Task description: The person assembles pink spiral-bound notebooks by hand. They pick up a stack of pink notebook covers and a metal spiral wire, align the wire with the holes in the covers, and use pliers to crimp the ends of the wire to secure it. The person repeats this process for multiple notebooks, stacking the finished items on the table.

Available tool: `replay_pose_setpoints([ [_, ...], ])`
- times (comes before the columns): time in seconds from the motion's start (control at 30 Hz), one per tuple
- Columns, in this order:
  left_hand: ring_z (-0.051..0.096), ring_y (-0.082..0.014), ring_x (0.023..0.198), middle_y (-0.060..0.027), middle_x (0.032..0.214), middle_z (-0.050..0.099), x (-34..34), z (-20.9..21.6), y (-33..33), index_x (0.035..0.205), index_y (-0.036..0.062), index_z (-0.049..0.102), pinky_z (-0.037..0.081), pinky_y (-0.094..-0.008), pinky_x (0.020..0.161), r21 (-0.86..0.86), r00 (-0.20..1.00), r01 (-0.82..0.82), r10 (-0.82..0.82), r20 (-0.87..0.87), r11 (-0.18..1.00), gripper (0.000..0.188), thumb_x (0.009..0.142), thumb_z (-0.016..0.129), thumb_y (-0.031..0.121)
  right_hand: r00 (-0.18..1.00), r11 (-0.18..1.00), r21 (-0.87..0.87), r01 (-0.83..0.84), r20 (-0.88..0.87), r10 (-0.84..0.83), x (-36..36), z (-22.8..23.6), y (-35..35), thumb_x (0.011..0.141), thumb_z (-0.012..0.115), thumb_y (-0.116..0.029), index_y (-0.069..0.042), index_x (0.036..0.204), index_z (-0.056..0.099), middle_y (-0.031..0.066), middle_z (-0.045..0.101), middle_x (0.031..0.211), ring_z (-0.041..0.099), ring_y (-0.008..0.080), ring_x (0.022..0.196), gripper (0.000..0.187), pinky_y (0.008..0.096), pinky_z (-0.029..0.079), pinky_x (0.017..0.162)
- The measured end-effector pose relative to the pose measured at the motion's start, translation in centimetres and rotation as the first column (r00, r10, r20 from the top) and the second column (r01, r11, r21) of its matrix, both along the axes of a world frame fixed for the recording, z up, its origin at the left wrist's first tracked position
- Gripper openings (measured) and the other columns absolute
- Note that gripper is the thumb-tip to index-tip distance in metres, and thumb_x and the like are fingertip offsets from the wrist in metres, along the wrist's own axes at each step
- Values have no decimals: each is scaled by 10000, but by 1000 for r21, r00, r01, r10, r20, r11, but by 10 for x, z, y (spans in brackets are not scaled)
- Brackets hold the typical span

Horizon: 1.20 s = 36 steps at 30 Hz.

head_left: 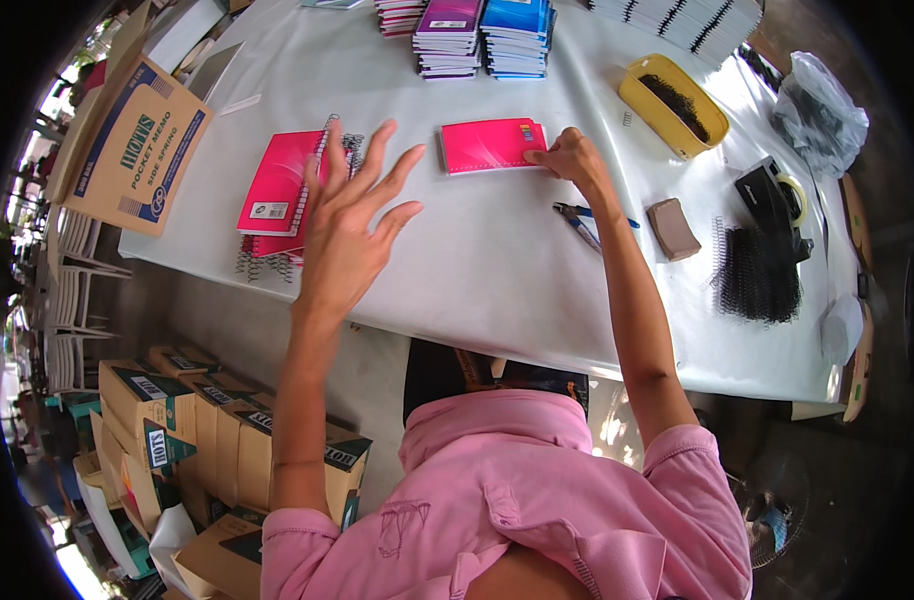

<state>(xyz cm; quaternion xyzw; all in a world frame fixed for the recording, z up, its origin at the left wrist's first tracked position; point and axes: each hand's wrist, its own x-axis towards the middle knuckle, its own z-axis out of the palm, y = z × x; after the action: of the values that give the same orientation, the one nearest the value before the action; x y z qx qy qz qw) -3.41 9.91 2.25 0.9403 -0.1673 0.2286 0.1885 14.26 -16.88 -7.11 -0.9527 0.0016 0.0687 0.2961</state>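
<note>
A small pink notebook (487, 147) lies on the white-covered table, its row of punched holes along the near edge. My right hand (579, 160) pinches its right end, thumb on the cover and fingers curled. Fingers spread and holding nothing, my left hand (347, 235) hovers beside a stack of pink spiral-bound notebooks (277, 185), covering part of its right side. Wire coils stick out around that stack. Blue-handled cutting pliers (580, 228) rest under or beside my right forearm, which partly hides them.
Beyond are purple notebooks (447, 42) and blue notebooks (517, 40). On the right are a yellow tray (637, 100) of black bits, a brown block (673, 230), a tape dispenser (762, 190) and black coils (762, 280). Cartons (227, 440) crowd the floor at lower left.
</note>
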Motion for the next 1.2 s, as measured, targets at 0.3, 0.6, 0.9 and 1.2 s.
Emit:
replay_pose_setpoints([
  [0.3,193,-386,1465,-59,1536,380,59,-27,-40,1405,259,509,174,-567,1153,-218,972,35,-84,-218,975,624,832,741,176,991,960,278,29,-133,9,7,12,-9,700,848,-269,6,753,558,82,619,667,610,147,606,403,258,491,564],
  [0.6,287,-374,1429,-205,1496,390,114,-24,-37,1517,146,301,321,-445,1117,-533,939,120,-270,-213,837,892,790,797,293,697,855,71,-514,614,369,-20,89,6,792,703,-56,41,857,584,127,606,696,608,232,641,167,363,472,607],
  [0.9,586,-87,804,-36,877,682,102,-19,-6,995,-33,692,462,-283,762,-717,802,-155,-338,-493,680,351,863,753,287,751,863,200,-464,605,264,-17,35,-2,795,713,-50,-30,1026,663,133,693,1028,661,316,970,237,394,506,853],
  [1.2,636,-115,899,-31,1005,698,74,-40,15,1076,4,667,488,-302,862,-925,770,-210,-530,-356,316,369,898,707,325,551,872,-204,-446,705,446,-38,10,-13,695,579,99,-100,972,725,69,635,1201,579,274,1130,372,421,374,1065],
])
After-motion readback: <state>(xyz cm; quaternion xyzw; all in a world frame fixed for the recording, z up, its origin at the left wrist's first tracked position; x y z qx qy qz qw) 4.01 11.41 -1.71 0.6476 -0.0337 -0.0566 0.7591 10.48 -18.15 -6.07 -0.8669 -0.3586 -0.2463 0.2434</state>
